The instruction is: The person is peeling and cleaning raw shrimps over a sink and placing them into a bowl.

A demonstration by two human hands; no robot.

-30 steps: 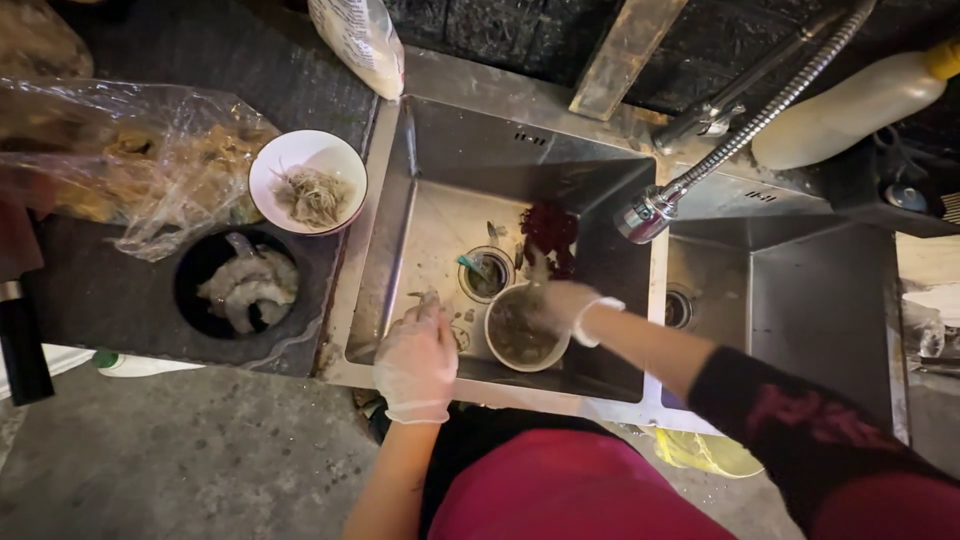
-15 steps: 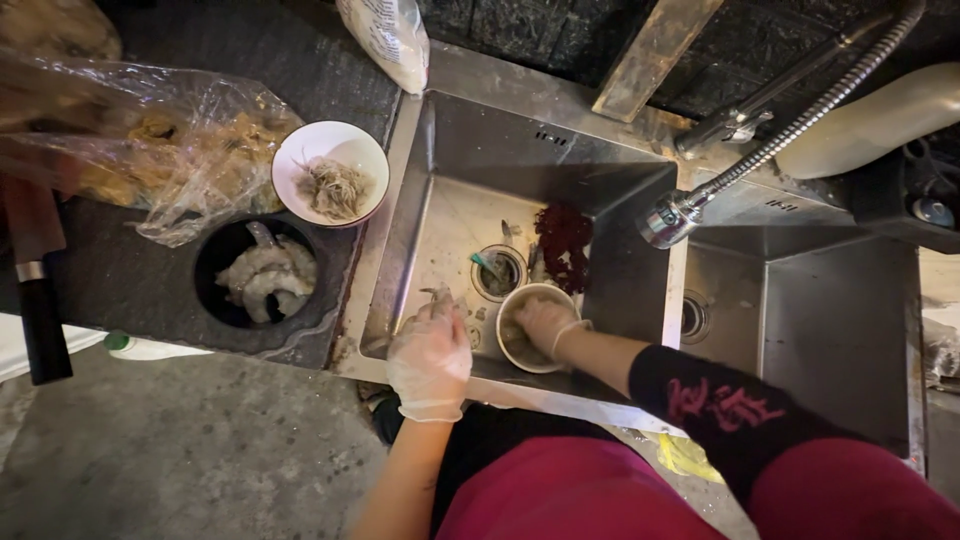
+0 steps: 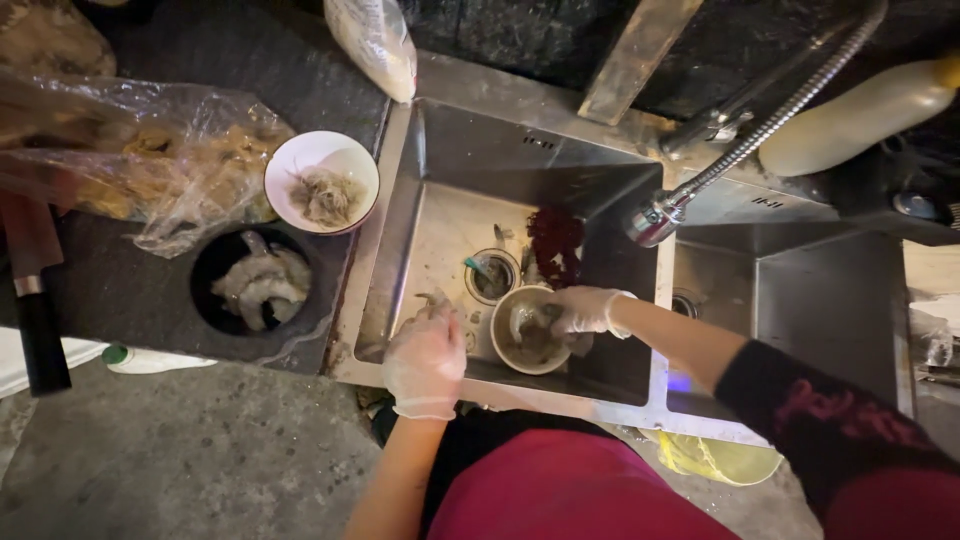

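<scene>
A: Left hand (image 3: 425, 358) is gloved, down in the sink (image 3: 440, 150) at about 7 o'clock of the drain (image 3: 492, 277). Its grip looks closed on a shrimp (image 3: 432, 302), small and grey, poking out toward 12 o'clock

B: And the right hand (image 3: 580, 310)?

A: Also gloved, reaching into the bowl (image 3: 530, 330) from 3 o'clock. Fingers are curled in among what looks like more shrimp; I cannot tell whether that grip has caught one or is only touching

B: What worries you here?

A: The drain sits just at 11 o'clock of the bowl, with bits already lying in it. A wet shrimp in a wet glove is slippery; if the left grip loosens, it could slide straight down there

B: The bowl itself?

A: It stands on the sink floor near the front wall. A push from the right hand could tip it toward the red scraps (image 3: 555, 245) at 12 o'clock and mix clean with waste

B: Anything on the surface?

A: A white bowl (image 3: 322, 180) of peelings overhangs the sink rim at 10 o'clock, and the black bowl (image 3: 255, 285) of peeled shrimp sits at 9 o'clock. An elbow swing could knock the white one in. The tap (image 3: 655, 220) hangs at 2 o'clock, so a raised right arm might bump it
</scene>
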